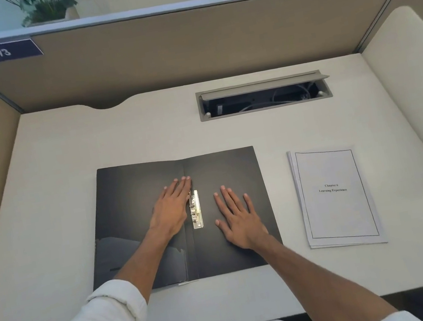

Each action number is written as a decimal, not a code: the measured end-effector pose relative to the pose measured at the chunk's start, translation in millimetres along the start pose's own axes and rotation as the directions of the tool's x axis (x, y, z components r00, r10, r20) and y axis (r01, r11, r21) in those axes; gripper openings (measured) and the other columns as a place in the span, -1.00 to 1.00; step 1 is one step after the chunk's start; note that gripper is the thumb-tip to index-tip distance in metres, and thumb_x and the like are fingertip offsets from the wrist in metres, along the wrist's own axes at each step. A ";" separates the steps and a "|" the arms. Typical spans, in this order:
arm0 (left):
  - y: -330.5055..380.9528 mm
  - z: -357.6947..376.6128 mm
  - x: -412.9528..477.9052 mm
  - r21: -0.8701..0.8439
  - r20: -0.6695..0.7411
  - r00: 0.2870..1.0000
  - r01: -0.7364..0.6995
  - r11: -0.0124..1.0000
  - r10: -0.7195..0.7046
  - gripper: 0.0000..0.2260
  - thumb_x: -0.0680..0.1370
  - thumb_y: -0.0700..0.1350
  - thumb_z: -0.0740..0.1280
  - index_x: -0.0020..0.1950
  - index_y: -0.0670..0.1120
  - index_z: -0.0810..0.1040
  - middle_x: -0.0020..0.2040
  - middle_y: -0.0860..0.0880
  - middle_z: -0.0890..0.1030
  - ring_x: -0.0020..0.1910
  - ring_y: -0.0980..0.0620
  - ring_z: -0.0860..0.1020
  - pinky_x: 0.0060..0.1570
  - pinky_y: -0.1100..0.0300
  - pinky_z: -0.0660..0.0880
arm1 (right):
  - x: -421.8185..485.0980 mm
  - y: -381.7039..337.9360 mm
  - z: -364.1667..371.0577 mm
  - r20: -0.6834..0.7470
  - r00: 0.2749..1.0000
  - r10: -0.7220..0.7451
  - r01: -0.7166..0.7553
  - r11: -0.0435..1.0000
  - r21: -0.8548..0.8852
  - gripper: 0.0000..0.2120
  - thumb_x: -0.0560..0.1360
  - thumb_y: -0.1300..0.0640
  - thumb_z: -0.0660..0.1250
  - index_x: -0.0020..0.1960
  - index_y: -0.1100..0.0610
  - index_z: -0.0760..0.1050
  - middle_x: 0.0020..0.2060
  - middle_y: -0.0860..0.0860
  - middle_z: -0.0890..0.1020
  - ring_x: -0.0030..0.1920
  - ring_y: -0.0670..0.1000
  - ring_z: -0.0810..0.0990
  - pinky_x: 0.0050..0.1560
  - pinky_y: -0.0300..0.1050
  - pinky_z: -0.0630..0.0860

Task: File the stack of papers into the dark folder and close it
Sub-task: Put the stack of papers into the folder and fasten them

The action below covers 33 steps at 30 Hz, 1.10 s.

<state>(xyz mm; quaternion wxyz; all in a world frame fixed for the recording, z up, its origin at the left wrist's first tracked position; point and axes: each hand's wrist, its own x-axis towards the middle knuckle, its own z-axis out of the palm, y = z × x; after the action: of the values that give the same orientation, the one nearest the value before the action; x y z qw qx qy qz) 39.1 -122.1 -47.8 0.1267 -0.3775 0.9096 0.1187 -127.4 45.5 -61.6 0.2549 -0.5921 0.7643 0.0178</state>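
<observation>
The dark folder [222, 166] lies open and flat in the middle of the desk, with a metal clip [195, 210] along its spine. My left hand [172, 209] rests flat on the left flap, fingers together, its edge against the clip. My right hand [239, 219] lies flat on the right flap with fingers spread. Neither hand holds anything. The stack of papers [335, 196], white with a framed title page, lies on the desk to the right of the folder, apart from it.
A cable hatch [263, 94] stands open in the desk behind the folder. Beige partition walls [157, 53] close the desk at the back and sides. A white curved panel [416, 95] stands at the right. Two potted plants [48, 8] sit on the top ledge.
</observation>
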 end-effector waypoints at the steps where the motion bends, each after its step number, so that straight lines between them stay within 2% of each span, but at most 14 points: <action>1: 0.0 1.1 0.1 0.007 0.001 1.000 -0.003 1.000 0.003 -0.46 0.85 -0.07 -0.01 0.83 -0.05 -0.08 0.83 0.00 0.05 0.83 -0.03 0.05 0.80 -0.05 0.11 | -0.1 -0.3 -0.2 0.002 1.000 0.001 -0.001 1.000 0.003 -0.31 0.81 -0.19 -0.08 0.80 -0.03 -0.31 0.78 -0.03 -0.32 0.81 0.02 -0.29 0.80 0.27 -0.19; 6: 0.8 1.9 -2.7 -0.023 -0.003 1.000 -0.002 1.000 0.001 -0.45 0.85 -0.05 -0.03 0.83 -0.07 -0.12 0.83 -0.03 0.01 0.83 -0.07 0.04 0.81 -0.08 0.10 | -2.0 -2.6 -3.8 0.003 1.000 0.003 -0.003 1.000 0.006 -0.31 0.81 -0.18 -0.06 0.81 -0.02 -0.30 0.78 -0.02 -0.30 0.81 0.02 -0.27 0.80 0.26 -0.19; 10: 10.0 0.6 -8.8 -0.094 -0.054 0.998 0.017 0.995 -0.022 -0.44 0.85 0.00 -0.04 0.83 -0.09 -0.11 0.83 -0.03 0.01 0.83 -0.07 0.05 0.81 -0.06 0.11 | -7.9 -4.0 -9.4 -0.058 0.998 0.016 -0.015 1.000 0.021 -0.34 0.83 -0.12 -0.04 0.81 0.00 -0.25 0.80 -0.03 -0.25 0.82 0.00 -0.22 0.81 0.24 -0.17; 14: 29.8 -1.9 -12.7 -0.161 -0.141 0.990 -0.015 0.987 -0.008 -0.44 0.84 0.00 -0.01 0.82 -0.11 -0.04 0.83 -0.05 0.04 0.83 -0.05 0.05 0.81 -0.05 0.10 | -26.6 2.1 -14.0 -0.142 0.984 0.107 -0.101 0.994 0.046 -0.35 0.83 -0.08 -0.02 0.82 0.01 -0.21 0.80 -0.05 -0.19 0.82 -0.02 -0.19 0.81 0.21 -0.18; 21: 109.6 -2.8 -9.3 -0.188 -0.164 0.982 -0.124 0.974 0.093 -0.46 0.84 -0.04 0.03 0.81 -0.13 0.05 0.81 -0.05 0.14 0.82 -0.04 0.10 0.81 0.05 0.08 | -73.6 55.3 -22.8 -0.206 0.944 0.257 -0.242 0.965 0.097 -0.37 0.82 -0.03 0.02 0.82 0.00 -0.13 0.81 -0.07 -0.10 0.83 -0.03 -0.13 0.81 0.17 -0.16; 25: 168.9 -0.6 -6.3 -0.238 -0.128 0.986 -0.134 0.962 0.106 -0.49 0.83 -0.04 0.06 0.80 -0.10 0.15 0.78 -0.01 0.24 0.80 -0.01 0.17 0.74 -0.01 0.28 | -96.7 96.7 -32.3 -0.251 0.917 0.311 -0.295 0.950 0.101 -0.37 0.80 0.02 0.06 0.82 0.00 -0.08 0.80 -0.08 -0.04 0.82 -0.04 -0.07 0.81 0.14 -0.13; 28: 214.6 3.3 -3.7 -0.251 -0.099 0.991 -0.116 0.961 0.094 -0.53 0.83 -0.07 0.09 0.76 -0.10 0.25 0.72 -0.02 0.35 0.72 -0.04 0.29 0.59 -0.08 0.48 | -111.4 133.3 -39.8 -0.267 0.907 0.327 -0.318 0.945 0.077 -0.37 0.79 0.04 0.08 0.81 0.01 -0.05 0.80 -0.07 0.00 0.82 -0.03 -0.04 0.81 0.13 -0.09; 33: 280.2 9.7 6.2 -0.290 -0.030 0.999 -0.025 0.957 0.017 -0.55 0.82 -0.09 0.13 0.72 -0.13 0.31 0.65 -0.12 0.41 0.59 -0.15 0.43 0.44 -0.18 0.57 | -130.5 190.5 -50.1 -0.275 0.873 0.403 -0.387 0.915 0.110 -0.37 0.76 0.11 0.14 0.80 0.04 0.05 0.79 -0.04 0.09 0.81 -0.02 0.04 0.81 0.12 -0.01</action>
<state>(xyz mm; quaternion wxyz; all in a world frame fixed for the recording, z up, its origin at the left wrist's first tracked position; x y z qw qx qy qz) -164.7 69.3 -25.2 0.0563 -0.3838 0.8880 0.2470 -298.0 202.8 -16.8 0.1457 -0.4128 0.8983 -0.0379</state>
